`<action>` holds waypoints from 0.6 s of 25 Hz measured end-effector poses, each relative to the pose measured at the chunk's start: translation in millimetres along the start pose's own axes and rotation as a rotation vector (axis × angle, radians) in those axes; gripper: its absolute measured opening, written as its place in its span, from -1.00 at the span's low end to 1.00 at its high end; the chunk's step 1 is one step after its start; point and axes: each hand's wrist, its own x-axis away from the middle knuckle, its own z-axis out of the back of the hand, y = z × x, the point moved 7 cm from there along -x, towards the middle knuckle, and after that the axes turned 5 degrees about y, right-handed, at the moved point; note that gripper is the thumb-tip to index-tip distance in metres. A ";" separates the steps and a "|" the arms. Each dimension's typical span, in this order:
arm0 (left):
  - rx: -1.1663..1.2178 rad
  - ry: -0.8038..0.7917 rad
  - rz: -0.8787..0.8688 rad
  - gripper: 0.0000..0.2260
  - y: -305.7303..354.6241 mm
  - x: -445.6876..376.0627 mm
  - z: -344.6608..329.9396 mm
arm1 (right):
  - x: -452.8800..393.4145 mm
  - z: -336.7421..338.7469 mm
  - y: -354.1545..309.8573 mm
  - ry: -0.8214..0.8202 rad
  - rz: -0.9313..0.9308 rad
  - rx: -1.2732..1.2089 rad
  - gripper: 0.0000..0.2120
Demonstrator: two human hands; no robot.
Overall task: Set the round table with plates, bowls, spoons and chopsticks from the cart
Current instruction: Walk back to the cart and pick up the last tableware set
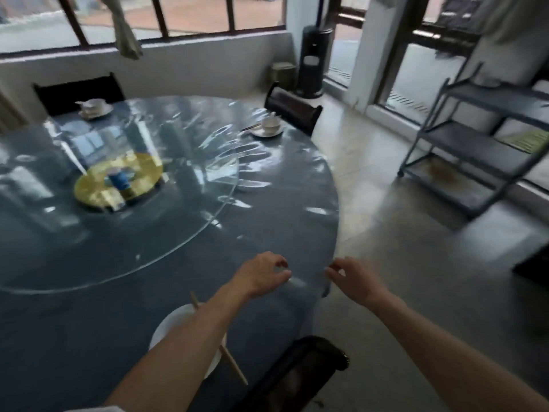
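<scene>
Both hands hang low in the middle of the frame, just above the near right edge of the round desk (297, 209). The left hand (261, 275) has loosely curled fingers and grasps nothing; the right hand (353, 278), just beside it and out past the rim, is likewise relaxed and free of any load. The picture is smeared there, so whether a fingertip brushes the clear cover on the desk I cannot tell.

Under the left forearm, toward the bottom centre, a white plate (172, 325) lies on the blue cloth with a pair of wooden chopsticks (234, 367) slanting across it; the arm hides most of both. A dark chair (300, 370) stands at the bottom edge, next to that setting.

Farther off, at the upper middle, a second setting (269, 127) of saucer, small bowl and chopsticks sits near the far rim, and a third setting (95, 108) sits at the upper left. A glass turntable (178, 233) covers the middle of the desk, with a yellow disc (92, 188) and a blue cup (118, 178) showing at its hub.

The grey metal cart (481, 144) stands on the floor at the right of the frame, well apart from the desk.
</scene>
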 end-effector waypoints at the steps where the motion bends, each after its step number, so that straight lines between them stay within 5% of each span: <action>1: -0.004 -0.011 -0.032 -0.65 25.9 -13.6 -9.3 | 6.0 14.5 26.8 0.026 -0.036 -0.009 -0.70; 15: -0.032 -0.122 -0.384 -0.67 320.3 -160.3 -120.6 | 70.2 170.6 308.3 0.253 -0.343 -0.050 -0.70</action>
